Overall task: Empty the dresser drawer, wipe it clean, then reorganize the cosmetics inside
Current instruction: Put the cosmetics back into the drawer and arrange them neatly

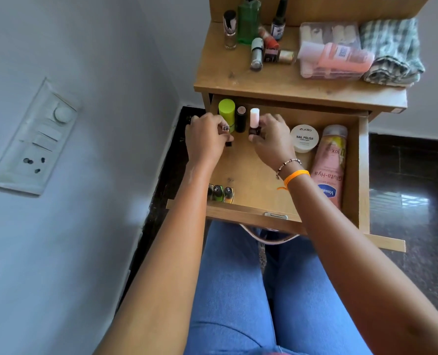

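Head view showed both hands inside the open drawer [351, 160], near its back left corner. Left hand [206, 142] pinched a small dark bottle [226, 135]; right hand [271, 142] gripped a pink-capped nail polish bottle [254, 123] standing upright. Just behind stood a lime-green tube [226, 112] and a dark lipstick [241, 119]. Farther right lay a white nail polish jar [304, 138] and a pink lotion bottle [328, 165]. Three small bottles [220, 193] sat at the front left corner.

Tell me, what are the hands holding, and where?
The right hand pinches a pink-capped nail polish bottle at its dark base. The left hand grips a small dark bottle, mostly hidden.
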